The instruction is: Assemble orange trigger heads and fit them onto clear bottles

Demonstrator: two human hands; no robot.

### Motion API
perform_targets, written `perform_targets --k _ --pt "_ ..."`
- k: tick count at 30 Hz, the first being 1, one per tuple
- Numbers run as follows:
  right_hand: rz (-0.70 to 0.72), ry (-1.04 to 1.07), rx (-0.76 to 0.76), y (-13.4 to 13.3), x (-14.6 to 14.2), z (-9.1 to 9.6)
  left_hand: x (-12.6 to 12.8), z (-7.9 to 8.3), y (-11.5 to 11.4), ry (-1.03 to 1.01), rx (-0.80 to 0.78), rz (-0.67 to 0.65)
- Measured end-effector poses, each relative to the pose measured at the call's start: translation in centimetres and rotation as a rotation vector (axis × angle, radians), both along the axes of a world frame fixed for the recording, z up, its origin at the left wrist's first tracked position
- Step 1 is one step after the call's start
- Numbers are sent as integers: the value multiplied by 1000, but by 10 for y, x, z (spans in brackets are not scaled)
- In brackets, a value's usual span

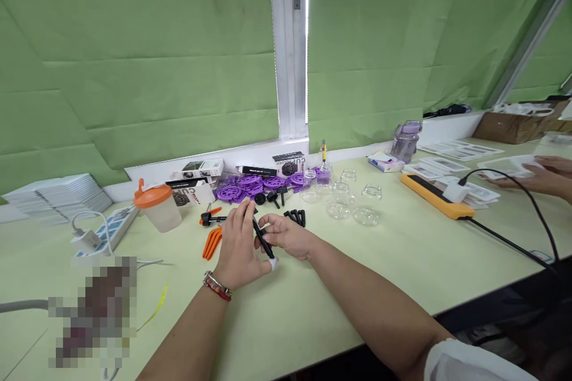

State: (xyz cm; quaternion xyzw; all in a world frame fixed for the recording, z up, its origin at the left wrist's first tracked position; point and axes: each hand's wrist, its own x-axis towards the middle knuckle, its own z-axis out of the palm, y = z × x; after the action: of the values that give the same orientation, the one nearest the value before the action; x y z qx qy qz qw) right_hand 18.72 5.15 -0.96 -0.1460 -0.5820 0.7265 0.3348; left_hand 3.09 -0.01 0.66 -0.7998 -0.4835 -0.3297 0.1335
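Note:
A slim black bar-shaped part (pixel 263 239) is held at a slant between my hands above the table. My left hand (pixel 239 244) is closed round it, its thumb, with a white covering on the tip, at the lower end. From the right, the fingers of my right hand (pixel 286 234) pinch the same part near its middle. Behind my left hand lie orange curved strips (pixel 212 243) and a black part with a round end (pixel 208 219). Several short black pieces (pixel 295 217) lie just beyond my right hand.
Purple ring-shaped parts (pixel 241 187) and printed boxes (pixel 192 191) sit at the back. Clear bulb-shaped containers (pixel 366 214) stand right of centre, before an orange power strip (pixel 435 197). An orange-lidded cup (pixel 163 214) is at left. Another person's hands (pixel 543 175) hold something white at far right.

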Motion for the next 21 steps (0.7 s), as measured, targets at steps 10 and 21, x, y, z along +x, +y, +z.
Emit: perform_targets --k 10,21 --pt "-14 44 3 2 -3 -8 0 -3 3 28 43 51" --pt "-119 -53 -37 1 4 10 0 -4 -1 77 78 12"
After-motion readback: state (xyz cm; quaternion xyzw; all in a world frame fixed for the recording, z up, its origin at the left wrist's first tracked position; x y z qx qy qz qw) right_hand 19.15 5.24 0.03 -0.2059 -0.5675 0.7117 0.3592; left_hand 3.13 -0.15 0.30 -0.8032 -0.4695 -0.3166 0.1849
